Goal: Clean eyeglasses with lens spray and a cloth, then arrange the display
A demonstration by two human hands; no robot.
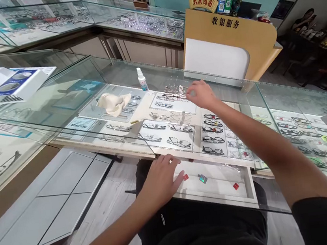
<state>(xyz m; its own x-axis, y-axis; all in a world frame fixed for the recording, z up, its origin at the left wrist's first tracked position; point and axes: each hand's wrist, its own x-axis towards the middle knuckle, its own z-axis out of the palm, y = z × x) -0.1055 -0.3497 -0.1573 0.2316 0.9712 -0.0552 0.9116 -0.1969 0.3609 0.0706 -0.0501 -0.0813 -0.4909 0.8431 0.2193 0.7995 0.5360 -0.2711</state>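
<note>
My right hand (200,93) reaches over the glass counter, fingers bent at the right end of a pair of glasses (172,96) lying on other frames; what its fingertips pinch is too small to make out. My left hand (164,176) rests with fingers spread at the left end of the open drawer (250,187), near the counter's front edge. Inside the drawer are red tags (236,186) and a grey tag (202,178). A white spray bottle (142,80) stands upright behind, with a cream cloth (114,104) left of it.
Rows of glasses (212,139) lie inside the counter below. A white and blue box (12,85) sits on the glass at the left. Beyond stands a yellow cashier desk (230,34) with a plant; a person (304,19) is at the far right.
</note>
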